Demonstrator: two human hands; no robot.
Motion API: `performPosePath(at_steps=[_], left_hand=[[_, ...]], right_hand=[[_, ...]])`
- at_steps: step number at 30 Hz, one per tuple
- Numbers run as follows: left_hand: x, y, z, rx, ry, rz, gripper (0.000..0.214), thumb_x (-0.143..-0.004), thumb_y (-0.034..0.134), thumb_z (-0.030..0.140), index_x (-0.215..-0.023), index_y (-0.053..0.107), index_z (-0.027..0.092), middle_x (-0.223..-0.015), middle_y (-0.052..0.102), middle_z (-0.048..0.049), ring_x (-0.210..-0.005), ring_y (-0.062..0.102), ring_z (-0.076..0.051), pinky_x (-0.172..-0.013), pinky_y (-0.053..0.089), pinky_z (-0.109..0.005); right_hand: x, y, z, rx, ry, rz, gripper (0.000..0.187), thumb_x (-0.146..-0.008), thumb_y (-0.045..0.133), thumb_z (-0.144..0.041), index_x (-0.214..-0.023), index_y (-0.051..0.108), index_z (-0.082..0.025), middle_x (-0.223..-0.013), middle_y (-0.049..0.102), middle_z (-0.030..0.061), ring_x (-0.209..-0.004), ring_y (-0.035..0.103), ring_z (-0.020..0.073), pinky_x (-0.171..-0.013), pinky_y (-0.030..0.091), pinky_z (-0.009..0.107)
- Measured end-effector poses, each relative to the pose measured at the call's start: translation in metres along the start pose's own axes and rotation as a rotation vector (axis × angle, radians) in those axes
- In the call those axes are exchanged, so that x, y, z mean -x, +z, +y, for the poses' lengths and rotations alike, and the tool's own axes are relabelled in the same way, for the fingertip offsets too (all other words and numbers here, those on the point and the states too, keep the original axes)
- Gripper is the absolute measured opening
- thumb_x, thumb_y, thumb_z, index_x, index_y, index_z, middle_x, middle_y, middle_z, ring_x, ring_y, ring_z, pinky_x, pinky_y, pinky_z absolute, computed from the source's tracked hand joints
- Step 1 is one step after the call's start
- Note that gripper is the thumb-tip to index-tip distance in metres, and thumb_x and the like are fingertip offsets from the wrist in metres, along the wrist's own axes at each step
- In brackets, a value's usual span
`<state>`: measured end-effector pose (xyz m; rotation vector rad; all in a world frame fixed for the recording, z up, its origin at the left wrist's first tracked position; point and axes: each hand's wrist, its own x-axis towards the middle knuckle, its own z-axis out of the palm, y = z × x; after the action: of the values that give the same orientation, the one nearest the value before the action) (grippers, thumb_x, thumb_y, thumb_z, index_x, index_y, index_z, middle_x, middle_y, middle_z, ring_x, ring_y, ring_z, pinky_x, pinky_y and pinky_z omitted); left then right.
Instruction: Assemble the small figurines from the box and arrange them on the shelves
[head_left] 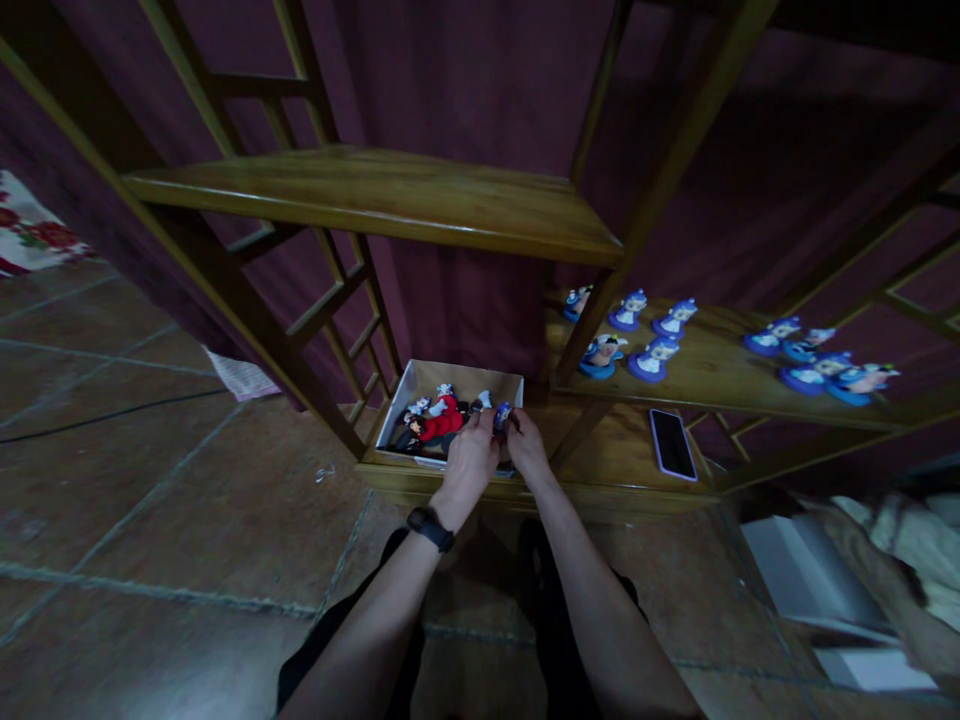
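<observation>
My left hand (471,458) and my right hand (526,447) meet over the near right corner of an open cardboard box (420,377) on the bottom shelf. Between their pinched fingertips is a small blue and white figurine (502,414). Both hands are closed on it. The box holds several small figurines, one red (442,422), others dark or white. A black band (430,527) sits on my left wrist.
Several blue figurines (651,361) stand on the middle wooden shelf (712,385) to the right. A phone (672,443) lies flat on the bottom shelf. An upper shelf (390,195) overhangs the box. White boxes (810,580) and cloth lie on the tiled floor at right.
</observation>
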<state>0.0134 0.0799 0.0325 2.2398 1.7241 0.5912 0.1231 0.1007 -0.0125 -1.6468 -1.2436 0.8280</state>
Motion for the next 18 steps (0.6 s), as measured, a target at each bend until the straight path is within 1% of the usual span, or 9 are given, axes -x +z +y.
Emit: performPosePath(at_steps=[4, 7, 11, 18], left_hand=[[0.0023, -0.0017, 0.0014, -0.05, 0.09, -0.007, 0.041, -0.08, 0.042, 0.009, -0.12, 0.041, 0.018, -0.111, 0.056, -0.0109, -0.092, 0.06, -0.021, -0.075, 0.048, -0.029], [0.0026, -0.0018, 0.0014, -0.069, 0.125, -0.008, 0.041, -0.08, 0.039, 0.006, -0.119, 0.042, 0.018, -0.11, 0.056, -0.0115, -0.095, 0.058, -0.021, -0.076, 0.048, -0.03], [0.0025, -0.0012, 0.0014, -0.088, 0.187, 0.023, 0.043, -0.08, 0.038, 0.004, -0.121, 0.04, 0.016, -0.109, 0.056, -0.0127, -0.096, 0.058, -0.022, -0.08, 0.047, -0.032], [0.0027, -0.0006, 0.0005, -0.171, 0.239, 0.031, 0.046, -0.079, 0.037, 0.001, -0.124, 0.038, 0.013, -0.111, 0.055, -0.0154, -0.099, 0.057, -0.023, -0.082, 0.045, -0.033]], right_hand=[[-0.0001, -0.0012, -0.001, -0.037, 0.002, 0.014, 0.021, -0.077, 0.042, -0.019, -0.091, 0.058, -0.023, -0.092, 0.064, 0.0019, -0.085, 0.058, 0.0145, -0.08, 0.043, 0.027], [-0.0007, -0.0025, -0.0009, -0.044, -0.006, 0.015, 0.022, -0.077, 0.041, -0.019, -0.091, 0.058, -0.023, -0.09, 0.064, 0.0015, -0.084, 0.058, 0.0145, -0.08, 0.044, 0.028], [-0.0022, -0.0032, 0.0012, -0.04, -0.003, 0.036, 0.023, -0.077, 0.041, -0.021, -0.093, 0.058, -0.022, -0.091, 0.064, 0.0025, -0.084, 0.058, 0.0157, -0.08, 0.044, 0.03], [-0.0037, -0.001, 0.0041, -0.102, -0.01, 0.045, 0.023, -0.077, 0.042, -0.022, -0.094, 0.058, -0.023, -0.095, 0.065, 0.0024, -0.088, 0.059, 0.0167, -0.083, 0.044, 0.031]])
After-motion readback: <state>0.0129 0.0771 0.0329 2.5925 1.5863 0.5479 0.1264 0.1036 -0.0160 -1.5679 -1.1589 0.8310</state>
